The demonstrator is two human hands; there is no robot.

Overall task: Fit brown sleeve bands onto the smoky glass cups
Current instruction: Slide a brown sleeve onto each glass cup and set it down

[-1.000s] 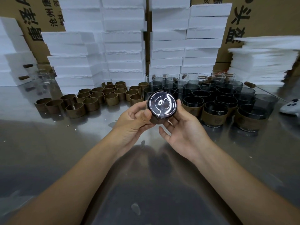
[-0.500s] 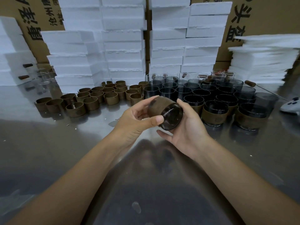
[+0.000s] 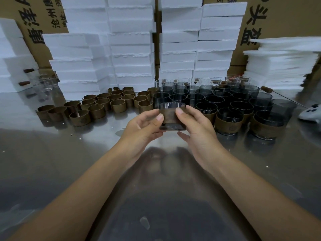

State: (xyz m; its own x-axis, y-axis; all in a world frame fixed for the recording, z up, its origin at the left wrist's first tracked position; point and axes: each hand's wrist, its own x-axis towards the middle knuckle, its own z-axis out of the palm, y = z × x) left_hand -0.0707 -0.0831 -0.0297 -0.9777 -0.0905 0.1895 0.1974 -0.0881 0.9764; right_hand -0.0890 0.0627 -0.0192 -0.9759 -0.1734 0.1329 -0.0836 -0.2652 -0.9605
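Clamping fingers of left hand and right hand on the smoky glass cup, ideally squaring its brown sleeve band level.

White foam blocks stand stacked across the top centre of the frame, with printed cardboard boxes behind them. Thin foam sheets are piled at upper right. A white controller lies at the right edge on the shiny metal table. Clear glasses stand at far left.
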